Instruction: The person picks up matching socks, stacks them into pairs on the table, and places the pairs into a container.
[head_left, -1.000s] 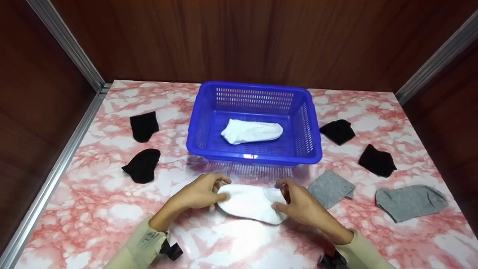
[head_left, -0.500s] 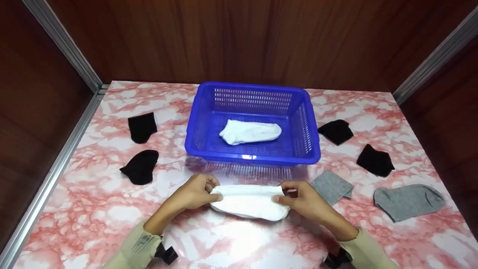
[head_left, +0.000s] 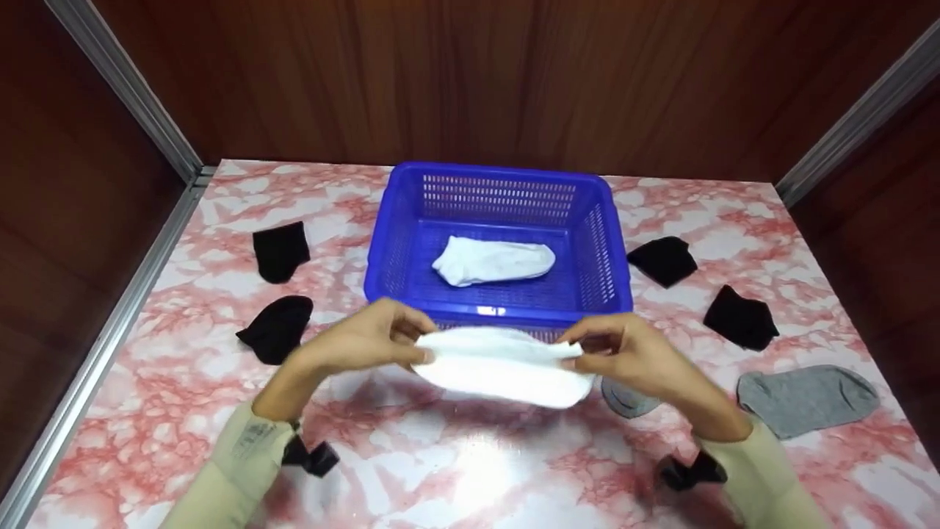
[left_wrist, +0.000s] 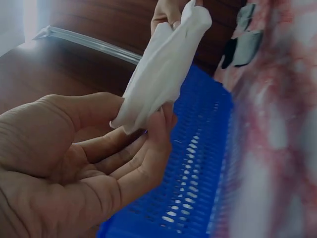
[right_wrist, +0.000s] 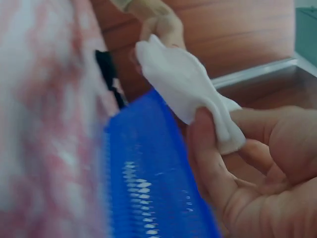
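A white sock (head_left: 507,371) is stretched sideways between both hands, raised off the table in front of the basket. My left hand (head_left: 374,338) pinches its left end between thumb and fingers; the left wrist view shows that grip on the sock (left_wrist: 161,74) close up. At the other end, my right hand (head_left: 631,360) pinches the cloth, thumb on the near side. In the right wrist view the sock (right_wrist: 183,84) hangs over the blue mesh. Another white sock (head_left: 496,261) lies flat inside the blue plastic basket (head_left: 499,316).
Two black socks, one (head_left: 281,251) above the other (head_left: 277,329), lie left of the basket. To its right are two more black socks (head_left: 662,261) (head_left: 740,317) and a grey sock (head_left: 808,399). The right hand partly covers another grey sock (head_left: 628,400). Wood panels enclose the table.
Both hands have lifted the white sock and carried it toward the basket, its far edge now overlapping the basket's front wall in the head view. Earlier it was low over the table.
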Demonstrator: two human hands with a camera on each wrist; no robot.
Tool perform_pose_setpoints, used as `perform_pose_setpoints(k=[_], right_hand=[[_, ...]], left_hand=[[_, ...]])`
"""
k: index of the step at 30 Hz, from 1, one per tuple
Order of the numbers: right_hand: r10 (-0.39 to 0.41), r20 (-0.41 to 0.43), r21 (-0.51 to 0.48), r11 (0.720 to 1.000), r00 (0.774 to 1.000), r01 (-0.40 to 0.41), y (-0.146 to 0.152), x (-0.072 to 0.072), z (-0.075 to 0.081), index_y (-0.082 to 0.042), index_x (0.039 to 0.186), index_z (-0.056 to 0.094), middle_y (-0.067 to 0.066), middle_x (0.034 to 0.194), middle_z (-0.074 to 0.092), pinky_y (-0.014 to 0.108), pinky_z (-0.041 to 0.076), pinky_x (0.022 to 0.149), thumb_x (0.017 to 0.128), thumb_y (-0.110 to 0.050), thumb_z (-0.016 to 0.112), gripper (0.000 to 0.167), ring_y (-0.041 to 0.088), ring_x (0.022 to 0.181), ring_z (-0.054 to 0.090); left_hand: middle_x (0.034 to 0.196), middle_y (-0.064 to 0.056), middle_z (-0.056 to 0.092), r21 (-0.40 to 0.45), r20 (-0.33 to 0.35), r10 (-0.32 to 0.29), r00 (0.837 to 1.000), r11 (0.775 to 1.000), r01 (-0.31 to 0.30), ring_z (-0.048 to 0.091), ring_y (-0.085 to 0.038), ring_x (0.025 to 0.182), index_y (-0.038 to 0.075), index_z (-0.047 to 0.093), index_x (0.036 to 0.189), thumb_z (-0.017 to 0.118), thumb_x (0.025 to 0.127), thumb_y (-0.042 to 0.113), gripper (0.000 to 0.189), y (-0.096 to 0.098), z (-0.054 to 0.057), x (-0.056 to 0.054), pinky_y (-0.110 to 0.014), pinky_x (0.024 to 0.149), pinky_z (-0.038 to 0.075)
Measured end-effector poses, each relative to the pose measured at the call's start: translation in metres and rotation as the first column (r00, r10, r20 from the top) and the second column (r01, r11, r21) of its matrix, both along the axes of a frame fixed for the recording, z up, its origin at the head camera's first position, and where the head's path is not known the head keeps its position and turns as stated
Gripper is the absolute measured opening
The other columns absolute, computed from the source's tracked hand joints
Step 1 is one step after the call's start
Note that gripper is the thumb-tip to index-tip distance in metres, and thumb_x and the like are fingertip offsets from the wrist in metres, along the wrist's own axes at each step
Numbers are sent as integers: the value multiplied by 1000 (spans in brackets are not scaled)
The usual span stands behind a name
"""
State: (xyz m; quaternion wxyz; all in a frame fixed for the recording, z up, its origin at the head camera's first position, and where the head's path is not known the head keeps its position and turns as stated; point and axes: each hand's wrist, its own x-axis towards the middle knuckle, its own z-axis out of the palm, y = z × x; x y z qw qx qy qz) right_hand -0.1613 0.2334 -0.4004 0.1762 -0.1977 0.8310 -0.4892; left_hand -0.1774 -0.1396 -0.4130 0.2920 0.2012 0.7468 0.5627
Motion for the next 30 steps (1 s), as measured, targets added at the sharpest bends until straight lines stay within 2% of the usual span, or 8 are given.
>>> perform_pose_setpoints(k=[1, 4, 7, 8, 13, 17, 24, 30], right_hand=[[24, 1, 3, 1000, 1000, -24, 2, -4, 6, -3, 114, 77, 21, 107, 77, 26, 63, 76, 91, -9, 79, 24, 7, 88, 72], [48, 1, 18, 999, 999, -48, 5, -19, 23, -2, 117, 76, 22, 113, 76, 27, 64, 79, 92, -6, 75, 25, 10, 93, 74], [26, 15, 22, 999, 1000, -26, 5, -36, 37, -1, 116, 76, 21, 110, 77, 30, 65, 78, 91, -3, 74, 25, 13, 88, 75], [12, 21, 28, 1000, 1000, -12, 5, -42, 41, -1, 116, 76, 19, 109, 78, 30, 65, 77, 91, -2, 75, 25, 13, 86, 75], [-22, 74, 88, 996, 997, 15, -1, -69, 55, -3, 117, 77, 4, 99, 79, 27, 63, 77, 92, -9, 77, 26, 11, 83, 73], [-21, 102, 86, 996, 995, 12, -5, -90, 61, -1, 117, 76, -3, 93, 78, 25, 61, 78, 93, -10, 76, 25, 8, 81, 70], [-89, 113, 81, 993, 990, 80, -14, -126, 61, -1, 109, 77, -2, 88, 77, 25, 59, 71, 93, -10, 76, 18, 9, 74, 68], [-89, 164, 86, 993, 982, 76, -23, -155, 56, 4, 110, 75, -2, 86, 76, 20, 57, 66, 92, -4, 74, 20, 8, 72, 68]], left_hand=[[110, -23, 77, 6, 0, -8, 1000, 1000, 8, 76, -13, 87, -10, 70, 122, 74, 93, 3, 32, -1, 5, -4, -36, 80, 66], [103, -18, 79, -20, -19, -15, 1000, 1000, 15, 72, -10, 73, -5, 73, 121, 75, 93, 5, 30, -3, 20, -18, -24, 62, 61], [100, -14, 80, -63, -63, -21, 998, 998, 17, 69, -9, 68, -2, 75, 120, 76, 93, 7, 29, -2, 34, -35, -21, 56, 57], [100, -15, 80, -76, -73, -23, 997, 997, 18, 69, -9, 68, -2, 75, 120, 76, 93, 7, 29, -1, 39, -41, -22, 57, 57], [103, -16, 80, -149, -139, -60, 988, 988, 39, 75, -12, 78, -2, 76, 119, 78, 93, 10, 28, 6, 62, -69, -32, 75, 65], [100, -11, 81, -176, -161, -88, 983, 983, 59, 75, -12, 75, 0, 77, 117, 77, 94, 12, 25, 12, 74, -92, -31, 74, 65], [95, -3, 80, -180, -145, -64, 987, 983, 37, 71, -7, 72, -1, 76, 118, 76, 96, 12, 26, 21, 77, -129, -19, 66, 59], [92, 3, 76, -190, -136, -38, 990, 982, 12, 67, -6, 72, 0, 75, 119, 76, 96, 17, 28, 28, 72, -157, -17, 66, 57]])
